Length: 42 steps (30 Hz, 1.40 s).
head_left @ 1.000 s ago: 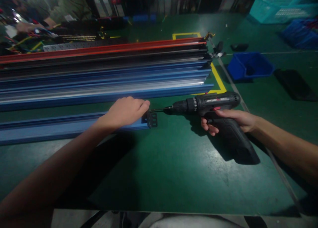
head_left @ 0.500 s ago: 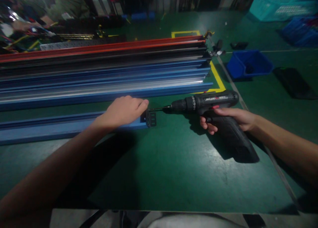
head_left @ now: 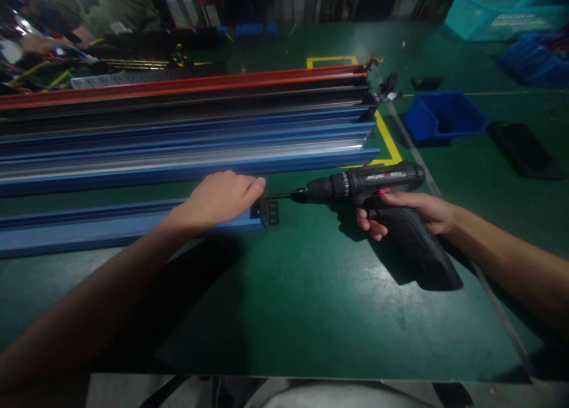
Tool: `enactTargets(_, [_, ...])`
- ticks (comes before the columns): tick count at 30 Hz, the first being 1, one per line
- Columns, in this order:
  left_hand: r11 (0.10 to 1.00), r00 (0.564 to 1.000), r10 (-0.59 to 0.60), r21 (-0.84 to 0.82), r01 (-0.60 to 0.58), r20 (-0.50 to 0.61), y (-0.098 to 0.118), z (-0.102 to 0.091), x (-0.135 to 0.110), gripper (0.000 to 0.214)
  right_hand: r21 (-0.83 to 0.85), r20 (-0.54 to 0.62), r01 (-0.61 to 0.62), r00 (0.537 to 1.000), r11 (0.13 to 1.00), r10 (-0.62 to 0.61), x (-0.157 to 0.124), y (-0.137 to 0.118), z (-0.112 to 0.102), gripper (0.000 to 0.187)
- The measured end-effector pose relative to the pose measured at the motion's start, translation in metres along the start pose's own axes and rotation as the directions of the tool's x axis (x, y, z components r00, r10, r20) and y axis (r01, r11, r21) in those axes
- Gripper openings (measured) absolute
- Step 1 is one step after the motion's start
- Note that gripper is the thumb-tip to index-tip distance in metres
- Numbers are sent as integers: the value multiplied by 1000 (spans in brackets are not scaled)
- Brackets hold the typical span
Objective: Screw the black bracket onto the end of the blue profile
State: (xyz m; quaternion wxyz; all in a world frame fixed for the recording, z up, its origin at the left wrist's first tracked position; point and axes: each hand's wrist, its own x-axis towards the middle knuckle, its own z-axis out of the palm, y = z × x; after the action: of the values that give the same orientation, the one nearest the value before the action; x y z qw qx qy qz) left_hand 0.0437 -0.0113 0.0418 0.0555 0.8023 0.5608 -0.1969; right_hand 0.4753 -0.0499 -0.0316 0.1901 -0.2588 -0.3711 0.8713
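Note:
A long blue rail (head_left: 89,225) lies on the green table (head_left: 311,313), with a small black bracket (head_left: 271,212) at its right end. My left hand (head_left: 220,199) rests on top of that end, fingers curled down over it next to the bracket. My right hand (head_left: 411,213) grips the handle of a black cordless drill (head_left: 382,203) held level. The drill's bit points left and its tip meets the bracket at the rail's end.
A stack of long blue, black and red rails (head_left: 186,129) lies behind the single rail. A blue bin (head_left: 444,116) and a flat black pad (head_left: 524,150) sit at the right. Teal and blue crates (head_left: 502,10) stand at the far right; a cluttered bench with wires is at the far left.
Nothing has visibly moved apart from a slight shift of the camera; both hands and the drill keep their places.

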Motion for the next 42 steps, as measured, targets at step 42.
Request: enactTargets(42, [1000, 1000, 6, 16, -6, -3, 2, 0, -1, 74, 48, 44, -7, 999, 999, 5, 2, -4, 2, 45])
